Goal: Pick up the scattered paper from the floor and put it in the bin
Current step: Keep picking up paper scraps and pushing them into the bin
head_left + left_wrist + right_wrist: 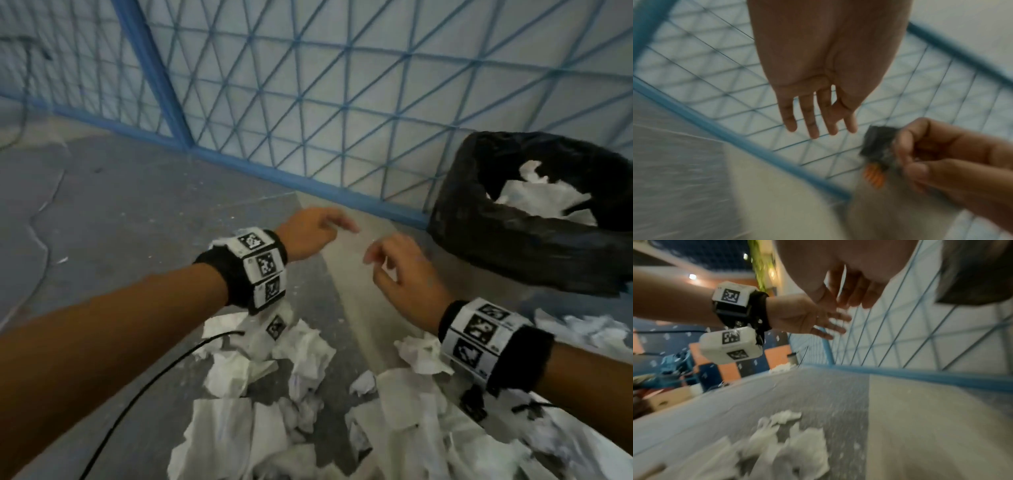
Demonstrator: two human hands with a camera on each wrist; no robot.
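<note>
Head view: both hands empty over the floor, bin partly filled.

Left hand has its fingers straight and slightly spread, holding nothing; right hand has fingers loosely curled, and no paper shows between them; some paper already lies in the bin, which stands just right of the right fingertips; much crumpled paper is left on the floor below and behind both wrists, so I judge the job well short of half done; a blue mesh fence runs beyond the fingertips; a black cable trails under the left forearm and may snag.
</note>
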